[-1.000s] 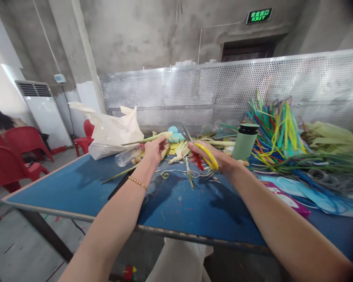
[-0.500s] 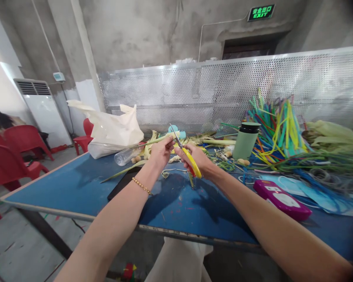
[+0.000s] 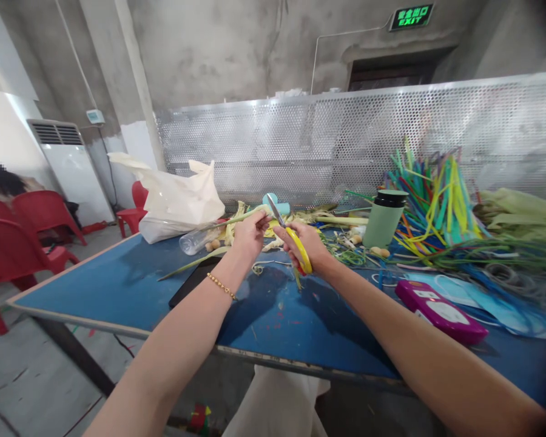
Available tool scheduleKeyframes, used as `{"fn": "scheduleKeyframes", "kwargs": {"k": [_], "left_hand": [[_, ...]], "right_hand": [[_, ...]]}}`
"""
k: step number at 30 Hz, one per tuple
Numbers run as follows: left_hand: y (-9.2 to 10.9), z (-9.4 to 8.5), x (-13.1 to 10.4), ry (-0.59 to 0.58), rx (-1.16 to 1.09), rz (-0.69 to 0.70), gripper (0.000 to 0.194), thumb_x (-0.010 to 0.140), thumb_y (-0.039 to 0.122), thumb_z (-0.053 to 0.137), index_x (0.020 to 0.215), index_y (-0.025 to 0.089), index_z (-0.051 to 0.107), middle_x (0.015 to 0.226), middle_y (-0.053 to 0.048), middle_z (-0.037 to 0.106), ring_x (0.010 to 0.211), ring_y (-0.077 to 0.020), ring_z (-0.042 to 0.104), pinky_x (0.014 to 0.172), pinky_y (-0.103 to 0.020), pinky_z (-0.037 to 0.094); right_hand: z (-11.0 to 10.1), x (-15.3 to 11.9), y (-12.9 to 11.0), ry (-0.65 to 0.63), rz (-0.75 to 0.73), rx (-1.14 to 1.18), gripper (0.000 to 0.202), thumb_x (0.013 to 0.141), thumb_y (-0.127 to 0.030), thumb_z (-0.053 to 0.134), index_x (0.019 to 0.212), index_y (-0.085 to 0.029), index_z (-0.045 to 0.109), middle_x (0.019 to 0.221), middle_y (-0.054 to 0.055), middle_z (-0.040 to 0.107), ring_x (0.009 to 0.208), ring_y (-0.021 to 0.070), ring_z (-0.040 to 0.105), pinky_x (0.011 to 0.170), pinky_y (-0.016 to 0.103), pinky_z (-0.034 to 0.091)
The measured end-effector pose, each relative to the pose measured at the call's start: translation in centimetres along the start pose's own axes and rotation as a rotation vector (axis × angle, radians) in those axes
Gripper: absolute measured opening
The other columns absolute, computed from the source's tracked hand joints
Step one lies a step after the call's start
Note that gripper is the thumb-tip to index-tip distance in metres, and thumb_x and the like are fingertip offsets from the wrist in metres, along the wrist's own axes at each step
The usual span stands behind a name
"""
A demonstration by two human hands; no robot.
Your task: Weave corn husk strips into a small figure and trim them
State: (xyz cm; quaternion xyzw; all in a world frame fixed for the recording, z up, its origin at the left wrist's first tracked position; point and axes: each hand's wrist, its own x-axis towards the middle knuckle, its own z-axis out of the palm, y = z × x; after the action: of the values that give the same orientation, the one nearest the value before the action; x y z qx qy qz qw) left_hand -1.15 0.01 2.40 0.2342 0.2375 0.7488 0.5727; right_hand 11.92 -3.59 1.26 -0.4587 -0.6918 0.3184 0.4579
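Observation:
My left hand [image 3: 251,233] pinches a pale green plant strip [image 3: 246,216] above the blue table [image 3: 109,285]. Close by on its right, my right hand [image 3: 310,246] is wrapped round the yellow handles of a pair of scissors [image 3: 301,247], whose blades point up and away beside the strip's end. Whether the blades touch the strip is too small to tell. Beneath and behind both hands lie loose husk pieces and green scraps.
A white plastic bag [image 3: 182,203] and clear bottle [image 3: 195,241] stand left. Rightward are a green cup [image 3: 384,221], coloured strips [image 3: 441,200], a magenta device [image 3: 441,311] and blue masks [image 3: 495,303]. A dark flat object [image 3: 191,284] lies by my left forearm.
The view has shifted slightly, so the scene sits a little further right. The scissor blades look closer together than before. Both hands keep their hold.

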Motion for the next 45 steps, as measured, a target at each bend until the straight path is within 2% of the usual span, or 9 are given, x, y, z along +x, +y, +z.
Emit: {"fn": "scheduleKeyframes", "kwargs": {"k": [3,7,12,17,21,24,26,33,45], "left_hand": [[0.1,-0.4,0.3,-0.053,0.08,0.024,0.012,0.066,0.006,0.073,0.07,0.011,0.063,0.058,0.0,0.063,0.053,-0.0082,0.059,0.054,-0.02,0.043],[0.3,-0.8,0.3,-0.233,0.304,0.093,0.015,0.064,0.012,0.078,0.072,0.009,0.066,0.059,-0.001,0.062,0.049,-0.0073,0.054,0.049,-0.021,0.039],[0.3,-0.8,-0.6,-0.436,0.58,0.106,0.018,0.063,0.012,0.08,0.07,0.008,0.064,0.054,-0.001,0.059,0.045,-0.0087,0.052,0.046,-0.022,0.037],[0.5,-0.7,-1.3,-0.6,0.731,0.054,0.011,0.07,0.013,0.076,0.07,0.009,0.065,0.057,-0.005,0.062,0.047,-0.0096,0.054,0.048,-0.024,0.037],[0.5,-0.9,-1.5,-0.66,0.796,-0.017,0.012,0.067,0.016,0.079,0.069,0.01,0.069,0.057,-0.005,0.061,0.047,-0.0076,0.049,0.046,-0.023,0.032],[0.3,-1.1,-1.4,-0.661,0.844,-0.01,0.017,0.062,0.02,0.083,0.066,0.011,0.069,0.053,-0.001,0.057,0.045,-0.0063,0.043,0.045,-0.023,0.028],[0.1,-1.3,-1.3,-0.681,0.867,-0.013,0.02,0.06,0.024,0.084,0.066,0.012,0.069,0.052,0.0,0.056,0.045,-0.0062,0.043,0.045,-0.022,0.027],[0.1,-1.2,-1.4,-0.639,0.957,-0.003,0.025,0.062,0.025,0.083,0.061,0.013,0.061,0.05,0.0,0.056,0.043,-0.007,0.047,0.044,-0.021,0.025],[0.6,-0.5,-2.2,-0.604,1.007,0.116,0.014,0.073,0.011,0.069,0.06,0.012,0.063,0.051,-0.002,0.061,0.042,-0.0097,0.056,0.042,-0.019,0.031]], "right_hand": [[-1.9,0.9,0.3,0.114,-0.01,-0.235,0.058,0.08,-0.07,0.057,0.106,-0.019,0.066,0.062,0.004,0.065,0.048,0.0189,0.061,0.045,0.029,0.047],[-5.6,2.5,1.8,0.209,0.041,-0.839,0.044,0.083,-0.051,0.061,0.105,-0.013,0.072,0.105,0.018,0.073,0.102,0.0319,0.068,0.083,0.036,0.051],[-9.0,2.9,4.8,0.037,0.34,-1.169,0.044,0.08,-0.026,0.06,0.119,-0.007,0.069,0.118,0.026,0.068,0.111,0.0363,0.065,0.086,0.04,0.05],[-10.2,2.6,5.1,-0.012,0.386,-1.262,0.039,0.078,-0.021,0.063,0.113,-0.009,0.073,0.118,0.025,0.068,0.11,0.0356,0.065,0.083,0.041,0.049],[-9.1,2.3,2.6,0.131,0.031,-0.991,0.027,0.086,-0.035,0.058,0.083,-0.016,0.076,0.088,0.013,0.073,0.088,0.0279,0.067,0.072,0.034,0.047],[-6.9,1.7,0.6,-0.104,-0.224,-0.366,0.039,0.087,-0.048,0.057,0.069,-0.017,0.071,0.068,0.005,0.067,0.067,0.0176,0.06,0.059,0.027,0.044],[-5.4,1.2,-0.1,-0.184,-0.283,-0.19,0.037,0.083,-0.049,0.061,0.065,-0.016,0.067,0.061,0.001,0.06,0.058,0.0123,0.051,0.055,0.024,0.039],[-3.9,1.0,0.4,-0.071,-0.175,0.031,0.03,0.066,-0.041,0.076,0.07,-0.014,0.062,0.058,-0.001,0.057,0.051,0.0086,0.046,0.047,0.023,0.034],[-3.9,0.8,0.1,-0.096,-0.156,0.063,0.028,0.066,-0.039,0.077,0.067,-0.017,0.06,0.057,0.0,0.061,0.05,0.0108,0.053,0.048,0.024,0.044]]}}
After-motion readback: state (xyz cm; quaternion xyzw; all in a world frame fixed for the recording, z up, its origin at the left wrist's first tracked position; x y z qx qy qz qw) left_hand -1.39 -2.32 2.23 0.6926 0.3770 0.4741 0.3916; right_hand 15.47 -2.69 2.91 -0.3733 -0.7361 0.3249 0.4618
